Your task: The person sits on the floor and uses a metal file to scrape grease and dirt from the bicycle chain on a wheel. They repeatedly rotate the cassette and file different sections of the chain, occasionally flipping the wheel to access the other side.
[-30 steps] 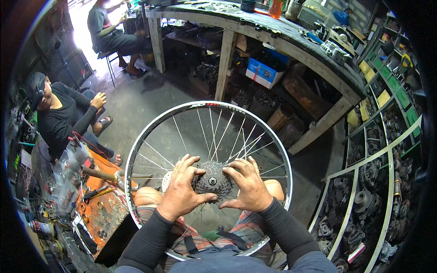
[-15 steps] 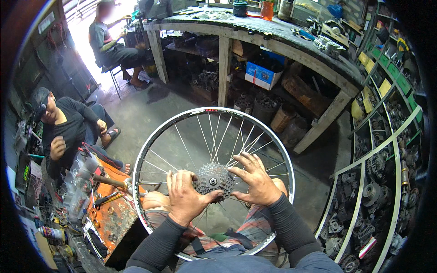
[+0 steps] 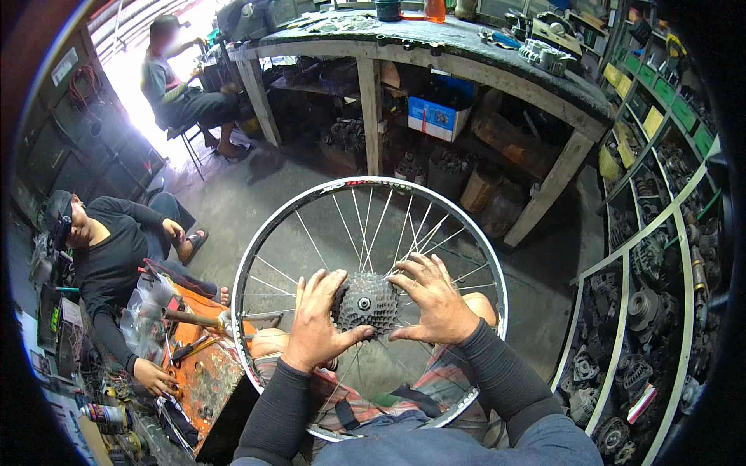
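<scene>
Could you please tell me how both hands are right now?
Left hand: open, cupped at the sprocket cluster, left side.
Right hand: open, spread at its right side.

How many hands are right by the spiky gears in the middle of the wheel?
2: the left hand is at the left side of the gears, and the right hand is at their right side. No others show there.

A long workbench is stretching across the far side, with an orange-red container standing on it and a blue-and-white cardboard box sitting underneath. At right, shelving is holding metal machine parts. At left, a person in black is sitting beside a paint-worn orange work surface; farther back, another person is sitting near bright daylight.
</scene>
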`<state>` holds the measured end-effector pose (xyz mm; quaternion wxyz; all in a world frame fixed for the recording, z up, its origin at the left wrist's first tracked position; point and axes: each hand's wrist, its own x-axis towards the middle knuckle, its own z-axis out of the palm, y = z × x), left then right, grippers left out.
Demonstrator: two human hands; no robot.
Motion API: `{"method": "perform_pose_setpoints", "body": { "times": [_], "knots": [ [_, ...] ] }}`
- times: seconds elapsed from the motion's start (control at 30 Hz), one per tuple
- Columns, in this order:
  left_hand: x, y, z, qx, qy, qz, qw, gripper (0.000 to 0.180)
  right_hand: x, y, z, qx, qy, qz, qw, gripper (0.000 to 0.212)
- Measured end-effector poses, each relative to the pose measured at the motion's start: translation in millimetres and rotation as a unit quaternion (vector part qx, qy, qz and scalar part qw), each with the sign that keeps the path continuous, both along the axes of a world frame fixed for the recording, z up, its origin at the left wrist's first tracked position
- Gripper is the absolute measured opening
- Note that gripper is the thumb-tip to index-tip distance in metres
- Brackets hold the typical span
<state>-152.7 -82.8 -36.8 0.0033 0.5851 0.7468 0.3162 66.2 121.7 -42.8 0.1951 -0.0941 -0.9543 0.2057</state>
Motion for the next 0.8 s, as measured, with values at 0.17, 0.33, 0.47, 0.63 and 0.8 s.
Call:
{"method": "perform_pose_setpoints", "body": {
  "times": [0.17,0.33,0.47,0.63,0.8],
  "knots": [
    [3,1,1,-0.021,-0.027,0.003,0.999,0.112,-2,-1,0,-0.005,-0.02,-0.004,1.0,0.113],
    [6,1,4,0.001,-0.028,0.015,1.0,0.103,-4,-1,-4,0.001,-0.033,-0.021,0.999,0.109],
    [9,0,6,0.022,-0.001,0.042,0.999,0.09,1,4,-5,0.001,-0.03,-0.033,0.999,0.098],
    [3,-4,16,0.049,0.009,0.042,0.998,0.066,1,16,-13,0.015,0.009,-0.09,0.996,0.076],
    [-16,-10,-3,0.052,-0.047,0.004,0.998,0.053,-4,14,-19,0.007,0.052,-0.076,0.996,0.062]
  ]
}}
